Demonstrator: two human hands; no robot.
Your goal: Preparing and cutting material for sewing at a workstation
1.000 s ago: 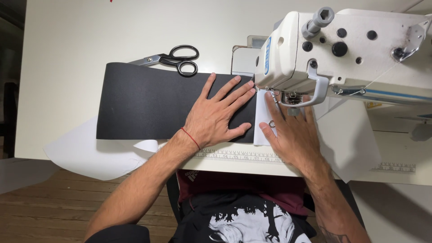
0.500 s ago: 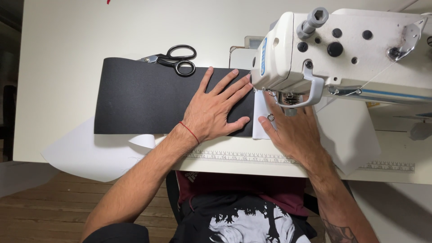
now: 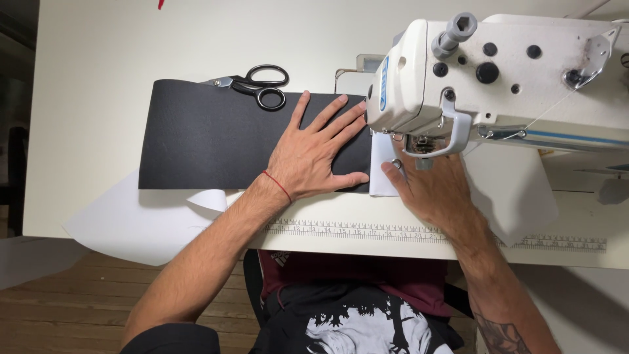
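The left hand [image 3: 313, 152] lay flat and open on the black fabric [image 3: 209, 134], fingers spread toward the sewing machine [image 3: 498, 72], while the right hand [image 3: 429, 187] rested open under the machine's head, its fingertips on the white strip [image 3: 382, 172] beside the needle area — neither hand gripped anything. The fabric stretched leftward across the table [image 3: 98, 59], with scissors [image 3: 259, 84] resting on its far edge and white paper [image 3: 131, 219] beneath its near edge. Done well, this feeding called for even, light pressure from both palms — fingers kept clear of the needle, edges kept aligned.
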